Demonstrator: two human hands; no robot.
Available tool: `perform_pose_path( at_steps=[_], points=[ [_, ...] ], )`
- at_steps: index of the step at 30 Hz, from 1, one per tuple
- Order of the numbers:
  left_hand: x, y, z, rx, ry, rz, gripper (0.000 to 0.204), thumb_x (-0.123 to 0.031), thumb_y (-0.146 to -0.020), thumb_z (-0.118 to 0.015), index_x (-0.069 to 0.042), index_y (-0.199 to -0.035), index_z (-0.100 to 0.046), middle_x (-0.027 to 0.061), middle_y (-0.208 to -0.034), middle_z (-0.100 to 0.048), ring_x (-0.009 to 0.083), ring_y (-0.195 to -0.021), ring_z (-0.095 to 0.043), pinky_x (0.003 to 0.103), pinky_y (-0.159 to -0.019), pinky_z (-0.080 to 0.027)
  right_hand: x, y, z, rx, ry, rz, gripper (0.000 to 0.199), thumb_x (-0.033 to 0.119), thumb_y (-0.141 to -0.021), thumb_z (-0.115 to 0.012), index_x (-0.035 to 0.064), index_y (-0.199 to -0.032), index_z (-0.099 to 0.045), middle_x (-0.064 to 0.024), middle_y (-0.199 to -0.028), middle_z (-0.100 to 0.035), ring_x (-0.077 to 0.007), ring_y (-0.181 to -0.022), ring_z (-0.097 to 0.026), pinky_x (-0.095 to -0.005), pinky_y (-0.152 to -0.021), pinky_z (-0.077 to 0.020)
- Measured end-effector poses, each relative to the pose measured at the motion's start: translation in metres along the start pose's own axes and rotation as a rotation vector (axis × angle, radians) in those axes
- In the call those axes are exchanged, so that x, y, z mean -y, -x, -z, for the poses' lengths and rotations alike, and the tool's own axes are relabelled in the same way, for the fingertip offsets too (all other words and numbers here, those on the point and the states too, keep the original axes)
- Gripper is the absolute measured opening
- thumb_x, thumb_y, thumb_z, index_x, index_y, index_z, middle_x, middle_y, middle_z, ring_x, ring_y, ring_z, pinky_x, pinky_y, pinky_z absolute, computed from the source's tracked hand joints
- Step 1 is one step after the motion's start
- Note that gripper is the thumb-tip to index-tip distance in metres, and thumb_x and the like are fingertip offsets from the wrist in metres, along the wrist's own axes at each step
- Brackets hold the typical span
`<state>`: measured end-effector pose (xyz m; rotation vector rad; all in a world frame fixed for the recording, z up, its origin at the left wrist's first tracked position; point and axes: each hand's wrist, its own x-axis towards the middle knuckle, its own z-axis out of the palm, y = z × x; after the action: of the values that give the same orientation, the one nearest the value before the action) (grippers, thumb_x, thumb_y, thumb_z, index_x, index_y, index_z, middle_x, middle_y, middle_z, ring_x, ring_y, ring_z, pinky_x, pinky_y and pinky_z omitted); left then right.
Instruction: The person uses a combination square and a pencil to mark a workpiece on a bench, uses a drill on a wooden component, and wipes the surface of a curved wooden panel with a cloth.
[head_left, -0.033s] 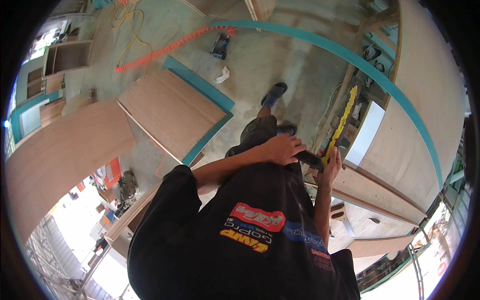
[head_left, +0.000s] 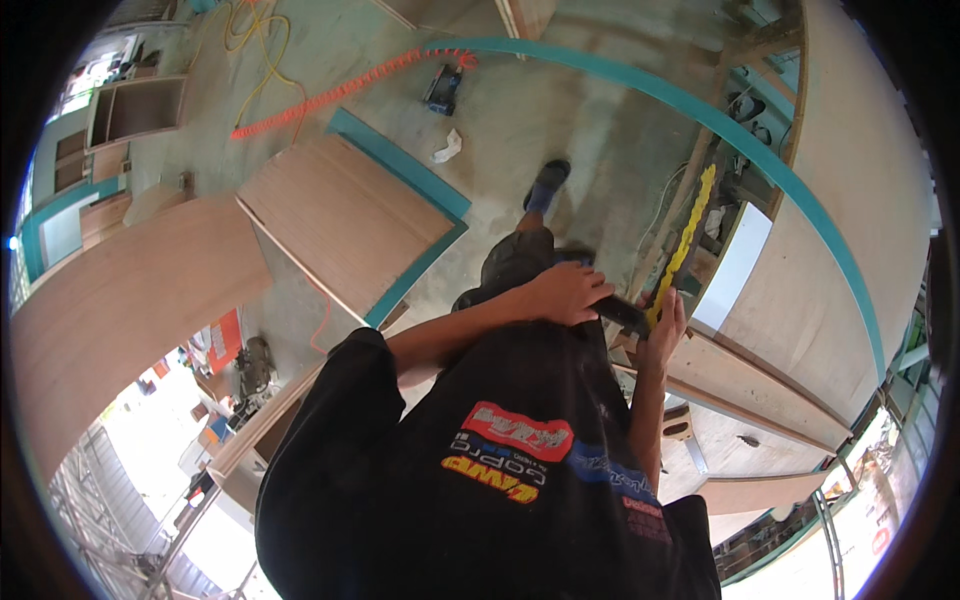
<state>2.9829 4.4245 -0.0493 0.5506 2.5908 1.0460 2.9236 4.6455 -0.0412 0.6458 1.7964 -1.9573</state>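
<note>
My left hand (head_left: 568, 293) is in front of my waist, its fingers curled over the near end of a short black piece (head_left: 622, 314). To the right, my right hand (head_left: 664, 325) grips the lower end of a long dark strip with a wavy yellow band (head_left: 686, 240) along it. The black piece and the strip meet beside my right hand in an L shape. The exact kind of this object does not show. It points away from me, beside a pale wooden panel (head_left: 840, 200). My fingers hide parts of both held ends.
A wooden panel with teal edges (head_left: 350, 210) lies left of my legs. A long teal strip (head_left: 640, 76) arcs across the far side and down the right. On the floor are a dark tool (head_left: 442, 90), a white scrap (head_left: 447, 147) and a coiled orange hose (head_left: 340, 97).
The far shoe has shifted slightly away from me. Both hands keep their hold on the L-shaped object, nearly in the same place.
</note>
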Motion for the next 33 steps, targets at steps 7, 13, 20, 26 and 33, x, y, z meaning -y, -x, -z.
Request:
perform_pose_path(
  at_steps=[7, 13, 20, 26, 33],
  points=[
    [0.019, -0.012, 0.023, -0.088, -0.044, -0.013, 0.052, -0.037, -0.083, -0.072, -0.007, -0.123, -0.056, 0.011, -0.109, -0.062, 0.0302, -0.105, -0.061, 0.045, -0.092, -0.048, 0.023, -0.022, -0.026, 0.054, -0.008, 0.075, 0.029, 0.033, -0.104, -0.057, 0.005, -0.1, -0.064, -0.0076, -0.086, -0.07, -0.0144, -0.07, -0.065, -0.0289, -0.067, -0.0536],
    [0.041, -0.029, 0.065, -0.037, -0.025, -0.008, 0.051, -0.038, -0.083, -0.072, -0.008, -0.122, -0.058, 0.0102, -0.113, -0.062, 0.0286, -0.111, -0.06, 0.043, -0.095, -0.045, 0.043, -0.039, -0.062, 0.027, -0.033, 0.074, 0.028, 0.032, -0.104, -0.057, 0.0053, -0.103, -0.064, -0.0083, -0.086, -0.07, -0.0149, -0.072, -0.066, -0.0296, -0.066, -0.0544],
    [0.071, -0.045, 0.112, -0.199, -0.051, -0.143, 0.062, -0.039, -0.086, -0.071, -0.01, -0.136, -0.052, 0.013, -0.126, -0.061, 0.0302, -0.121, -0.057, 0.045, -0.102, -0.042, 0.073, -0.049, -0.131, 0.037, 0.026, 0.15, 0.025, 0.024, -0.103, -0.054, 0.0022, -0.101, -0.067, -0.0081, -0.089, -0.068, -0.0168, -0.077, -0.064, -0.0335, -0.077, -0.052],
    [0.08, -0.081, 0.136, -0.188, 0.029, -0.286, 0.06, -0.028, -0.089, -0.07, -0.002, -0.138, -0.049, 0.0206, -0.121, -0.061, 0.04, -0.111, -0.058, 0.047, -0.098, -0.045, 0.092, -0.062, -0.14, 0.094, -0.097, 0.287, 0.019, 0.02, -0.102, -0.06, 0.0035, -0.099, -0.068, -0.0027, -0.092, -0.068, -0.0103, -0.084, -0.063, -0.0279, -0.073, -0.0524],
    [0.061, -0.147, 0.154, -0.208, 0.011, -0.343, 0.056, -0.02, -0.087, -0.072, 0.004, -0.133, -0.052, 0.023, -0.116, -0.06, 0.0409, -0.108, -0.057, 0.048, -0.096, -0.046, 0.104, -0.046, -0.096, -0.041, -0.182, 0.055, 0.018, 0.026, -0.102, -0.06, 0.0085, -0.108, -0.063, -0.0029, -0.104, -0.067, -0.0159, -0.096, -0.066, -0.0327, -0.079, -0.0549]
  ],
)
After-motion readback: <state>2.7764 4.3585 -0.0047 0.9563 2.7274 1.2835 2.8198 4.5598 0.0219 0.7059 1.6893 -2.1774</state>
